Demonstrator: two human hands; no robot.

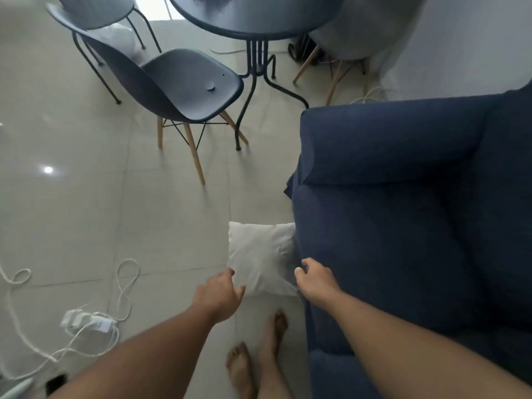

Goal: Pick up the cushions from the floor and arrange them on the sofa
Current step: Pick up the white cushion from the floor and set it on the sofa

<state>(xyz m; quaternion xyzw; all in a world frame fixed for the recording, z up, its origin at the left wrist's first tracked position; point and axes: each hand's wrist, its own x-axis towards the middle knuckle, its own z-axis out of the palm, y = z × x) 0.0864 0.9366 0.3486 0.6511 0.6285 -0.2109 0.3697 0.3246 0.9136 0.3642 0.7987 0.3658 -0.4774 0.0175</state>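
Left hand (pixel 220 295) is out low of centre, fingers spread apart, nothing in it, its fingertips right at the near left corner of the white cushion (pixel 260 256), and whether they actually touch the fabric is too close to call. Right hand (pixel 315 279) sits just to the right of it, fingers curled in at the line where the cushion's right edge meets the front of the blue sofa (pixel 403 226); it could be pinching cushion or sofa cloth, and I cannot tell which, or whether it has a grip at all. The cushion itself lies on the tiled floor (pixel 144 220), just below the middle of the frame, tucked against the sofa's front face, with the person's bare feet (pixel 259 358) below it. So the step in hand looks like the grab, and here is how to do it well: get one hand on each side edge, close firmly into the soft filling rather than nipping a corner, and lift straight up and clear of the sofa front before swinging right onto the seat. Further out, a white cable (pixel 126 286) loops at lower left, well apart from the cushion, and a dark chair (pixel 184 84) and a round table (pixel 253 18) stand at the top of the frame, clear of the lift.
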